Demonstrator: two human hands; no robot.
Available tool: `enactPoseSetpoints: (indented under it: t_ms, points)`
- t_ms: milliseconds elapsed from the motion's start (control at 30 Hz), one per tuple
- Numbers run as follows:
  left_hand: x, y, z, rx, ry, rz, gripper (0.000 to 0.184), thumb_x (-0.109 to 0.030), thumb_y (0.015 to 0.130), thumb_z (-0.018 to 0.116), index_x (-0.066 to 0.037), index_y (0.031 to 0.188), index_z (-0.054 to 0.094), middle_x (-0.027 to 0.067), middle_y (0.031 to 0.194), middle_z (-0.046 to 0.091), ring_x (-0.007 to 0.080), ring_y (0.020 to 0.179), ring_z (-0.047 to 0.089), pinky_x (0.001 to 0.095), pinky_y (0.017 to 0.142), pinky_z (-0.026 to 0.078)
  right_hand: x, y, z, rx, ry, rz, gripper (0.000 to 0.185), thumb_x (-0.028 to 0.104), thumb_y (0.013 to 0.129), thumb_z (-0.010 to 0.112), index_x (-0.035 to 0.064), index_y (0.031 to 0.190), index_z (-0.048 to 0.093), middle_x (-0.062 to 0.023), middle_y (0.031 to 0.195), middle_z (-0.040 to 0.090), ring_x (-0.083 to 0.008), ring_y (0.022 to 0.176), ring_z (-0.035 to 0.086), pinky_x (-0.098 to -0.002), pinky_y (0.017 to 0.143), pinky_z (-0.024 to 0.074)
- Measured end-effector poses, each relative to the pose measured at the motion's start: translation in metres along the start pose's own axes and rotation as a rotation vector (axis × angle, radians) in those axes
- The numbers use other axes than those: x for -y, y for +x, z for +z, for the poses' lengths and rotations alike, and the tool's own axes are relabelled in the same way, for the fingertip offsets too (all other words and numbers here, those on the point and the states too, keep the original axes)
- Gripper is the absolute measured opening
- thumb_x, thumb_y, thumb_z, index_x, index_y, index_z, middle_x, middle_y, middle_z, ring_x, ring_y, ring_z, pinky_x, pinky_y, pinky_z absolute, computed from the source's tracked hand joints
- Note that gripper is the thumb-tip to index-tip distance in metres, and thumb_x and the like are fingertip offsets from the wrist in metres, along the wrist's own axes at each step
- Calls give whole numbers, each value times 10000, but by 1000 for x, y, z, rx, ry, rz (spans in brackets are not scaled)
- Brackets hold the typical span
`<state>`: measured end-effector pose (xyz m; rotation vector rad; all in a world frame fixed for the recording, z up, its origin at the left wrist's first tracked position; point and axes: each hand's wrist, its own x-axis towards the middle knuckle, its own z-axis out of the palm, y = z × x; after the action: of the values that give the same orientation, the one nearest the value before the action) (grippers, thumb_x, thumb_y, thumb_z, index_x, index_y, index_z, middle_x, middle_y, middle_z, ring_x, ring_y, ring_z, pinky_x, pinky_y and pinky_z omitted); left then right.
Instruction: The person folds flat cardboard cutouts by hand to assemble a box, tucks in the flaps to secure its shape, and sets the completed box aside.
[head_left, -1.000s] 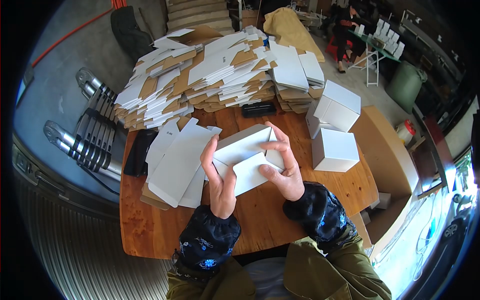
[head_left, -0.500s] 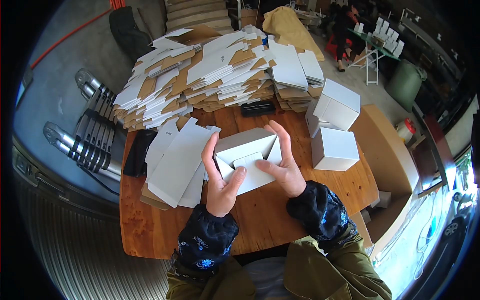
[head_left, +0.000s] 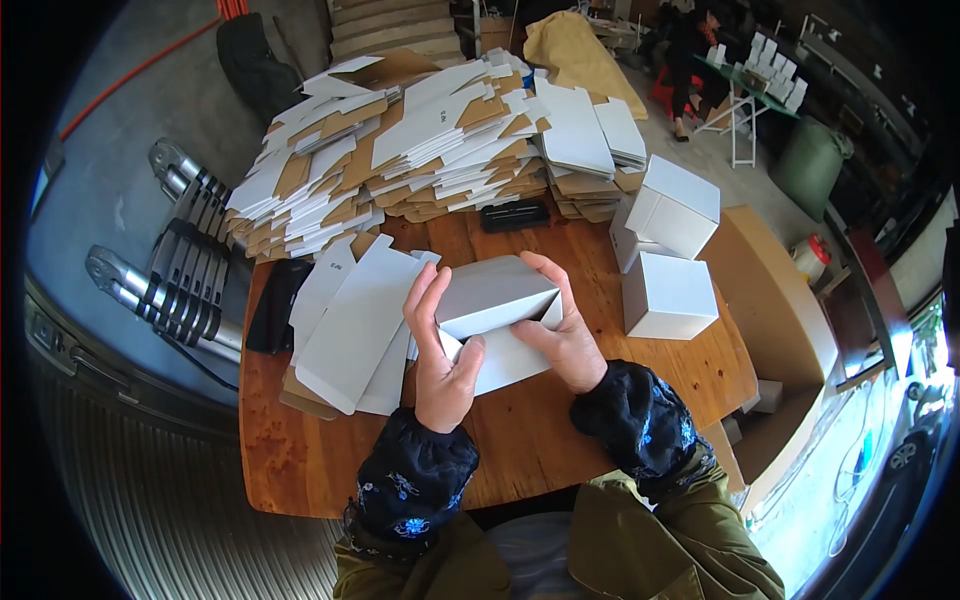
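Note:
Between my two hands is a white cardboard box (head_left: 498, 300), held above the wooden table. My left hand (head_left: 445, 375) grips its left side, fingers up along the wall and thumb at the front opening. On the right side my right hand (head_left: 568, 345) does the same, its thumb pressing at the seam between lid and front panel. The thumb tips are partly inside the gap. Left of the box, flat unfolded cartons (head_left: 355, 325) lie on the table. Several folded white boxes (head_left: 672, 297) stand to the right, one resting tilted on another.
A big heap of flat cartons (head_left: 430, 130) covers the table's (head_left: 290, 460) far side. A black case (head_left: 515, 216) and a dark phone-like object (head_left: 277, 305) lie on the table. A large open carton (head_left: 775, 320) stands at the right. Farther back, a person (head_left: 690, 65) sits near a green table.
The box's tuck tab, visible before under my thumbs, has gone in behind the front panel. The lid has come down, and my thumbs have moved into the gap.

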<state>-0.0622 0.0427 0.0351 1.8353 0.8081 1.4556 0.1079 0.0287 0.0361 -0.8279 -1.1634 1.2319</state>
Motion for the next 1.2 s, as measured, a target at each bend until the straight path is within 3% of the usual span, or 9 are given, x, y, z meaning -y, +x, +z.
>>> enactPoseSetpoints:
  t_ms: [267,433,533,633,667,767,933,1067,1200]
  points:
    - [4,-3,1,-21,-206,-55,734,-116,838,531,-66,1496,208,144,1560,145,287,1430,204,441,1166,215,11,-4,-1,22,-69,-57,751,-60,806,548,169,1475,294,-43,1299,466,-157,1203,454,-310,1042,358]
    - [4,-6,10,-105,-372,-88,739,-429,961,448,-71,1531,143,130,1559,182,259,1430,221,417,1167,189,14,-6,-4,23,-108,-125,734,-44,772,547,111,1453,324,-87,1361,424,-184,1282,392,-331,1089,294]
    - [6,-7,14,-128,-402,-183,791,-540,974,423,-68,1538,130,119,1553,215,238,1431,236,395,1164,197,12,-4,-9,-25,-332,-383,722,-36,735,581,113,1412,379,-141,1418,395,-272,1318,383,-372,1108,280]
    - [5,-6,6,-8,-482,-345,780,-466,963,493,-56,1530,149,118,1538,243,230,1421,247,401,1166,195,12,-1,-21,13,-690,-686,735,-3,688,670,121,1369,420,-190,1468,341,-391,1341,349,-487,1125,254]
    - [4,-6,2,51,-530,-407,770,-419,958,528,-51,1526,160,119,1531,257,228,1414,255,405,1168,193,7,2,-26,41,-777,-759,792,67,652,768,144,1360,421,-209,1490,302,-468,1366,288,-609,1125,197]
    - [3,-1,-3,99,-657,-404,744,-296,920,571,-43,1519,210,110,1511,309,218,1404,284,388,1163,209,12,4,-26,97,-929,-904,863,142,620,836,166,1368,408,-221,1500,279,-491,1407,222,-669,1117,146]
    - [26,1,-11,53,-712,-312,721,-157,879,575,-62,1515,249,104,1510,333,217,1399,317,371,1147,252,0,4,-33,203,-872,-880,904,579,737,771,170,1433,364,-249,1540,211,-505,1439,112,-649,1130,96]
    - [44,-4,-7,79,-499,-371,669,1,900,521,-62,1510,255,120,1515,340,235,1387,352,373,1136,293,-2,-3,-32,212,-388,-741,794,487,829,714,104,1437,374,-263,1530,229,-441,1406,242,-547,1121,218]
    - [39,-2,1,-56,-267,-298,595,19,966,460,-83,1510,240,155,1476,349,246,1376,365,370,1140,290,7,-10,-30,174,-480,-618,592,300,914,639,50,1401,414,-236,1509,271,-343,1301,410,-469,1081,336]
